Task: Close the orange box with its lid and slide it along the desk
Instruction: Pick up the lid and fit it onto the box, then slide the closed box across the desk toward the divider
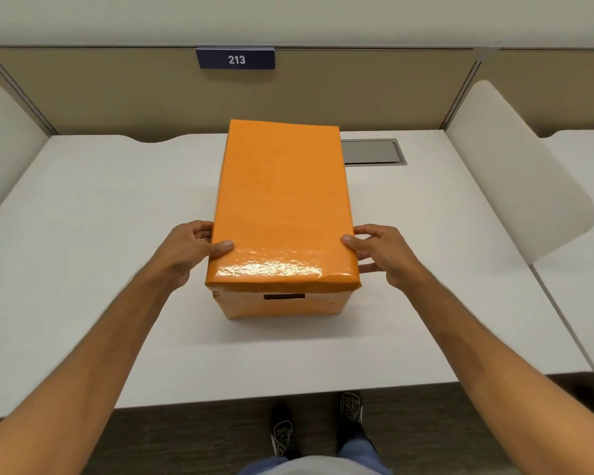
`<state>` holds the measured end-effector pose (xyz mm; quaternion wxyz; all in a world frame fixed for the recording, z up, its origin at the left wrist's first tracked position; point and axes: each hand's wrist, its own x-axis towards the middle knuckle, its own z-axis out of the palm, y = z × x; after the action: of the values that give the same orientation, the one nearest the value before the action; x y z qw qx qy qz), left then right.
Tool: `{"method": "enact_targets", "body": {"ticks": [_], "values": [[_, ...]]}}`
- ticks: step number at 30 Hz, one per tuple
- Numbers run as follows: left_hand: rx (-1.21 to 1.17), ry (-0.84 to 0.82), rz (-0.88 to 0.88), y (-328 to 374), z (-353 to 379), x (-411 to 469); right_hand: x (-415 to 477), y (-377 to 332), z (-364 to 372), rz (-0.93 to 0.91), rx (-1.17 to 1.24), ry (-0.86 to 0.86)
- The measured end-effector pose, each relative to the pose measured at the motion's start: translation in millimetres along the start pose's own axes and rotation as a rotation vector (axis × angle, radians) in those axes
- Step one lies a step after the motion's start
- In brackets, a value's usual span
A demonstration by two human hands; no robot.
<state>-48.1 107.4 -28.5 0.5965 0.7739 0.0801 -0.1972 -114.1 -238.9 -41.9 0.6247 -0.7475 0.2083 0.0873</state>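
Observation:
An orange box (282, 308) stands in the middle of the white desk (93, 214), long side pointing away from me. Its glossy orange lid (282, 200) sits flat on top and covers it fully. A dark handle slot shows on the near wall of the box. My left hand (192, 248) grips the lid's near left edge, thumb on top and fingers down the side. My right hand (381, 252) grips the near right edge the same way.
A grey cable hatch (374, 151) is set into the desk behind the box on the right. Beige partition panels (117, 94) close the back, with a sign reading 213 (235, 58). White side dividers (515, 166) flank the desk. My shoes (283, 437) show below the front edge.

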Motion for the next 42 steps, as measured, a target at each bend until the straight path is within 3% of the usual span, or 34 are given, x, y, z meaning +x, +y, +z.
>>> {"method": "enact_targets", "body": {"ticks": [26,30,34,38,42], "values": [[0.073,-0.022,-0.192,-20,2,18,12,1,4,0.172,-0.068,-0.028],[0.005,-0.007,-0.223,-18,2,27,19,1,4,0.107,-0.043,-0.006],[-0.006,0.053,-0.148,-6,8,37,37,-9,11,0.019,-0.044,0.048],[0.172,0.102,0.009,13,17,55,60,-22,20,-0.121,-0.231,0.092],[0.263,0.14,0.035,32,26,80,83,-40,27,-0.232,-0.423,0.072]]}}
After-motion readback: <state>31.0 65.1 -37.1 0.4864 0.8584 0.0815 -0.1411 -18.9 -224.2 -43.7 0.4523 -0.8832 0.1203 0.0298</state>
